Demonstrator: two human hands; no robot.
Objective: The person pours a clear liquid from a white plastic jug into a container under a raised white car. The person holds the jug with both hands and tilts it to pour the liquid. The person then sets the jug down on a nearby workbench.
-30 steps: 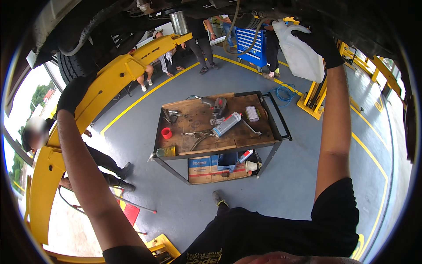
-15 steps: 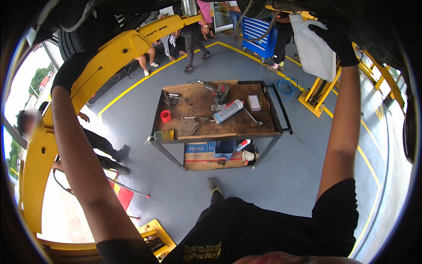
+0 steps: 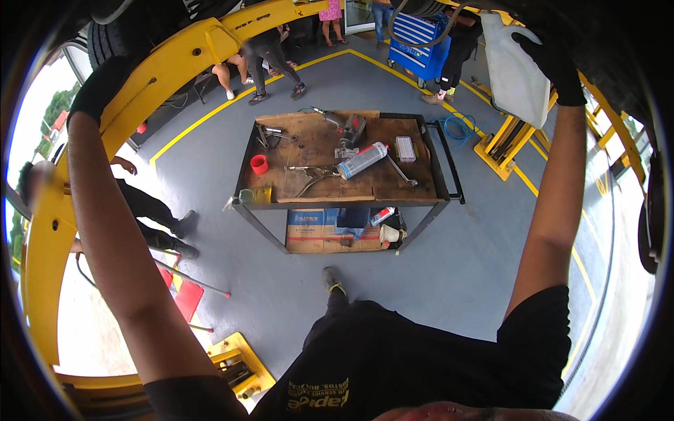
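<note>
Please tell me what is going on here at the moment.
A person is reaching up under a raised vehicle with both hands gloved. The right hand holds a white plastic container, while the left hand appears to rest against a yellow lift arm. Below, a black trolley bears a power tool, a spray can and a red ring, none of them being handled.

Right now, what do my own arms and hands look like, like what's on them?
Your left hand and right hand are in black gloves ending at the wrist; finer glove detail is lost in the shade. Both forearms are bare, up to the short black left sleeve and matching right sleeve.
</note>
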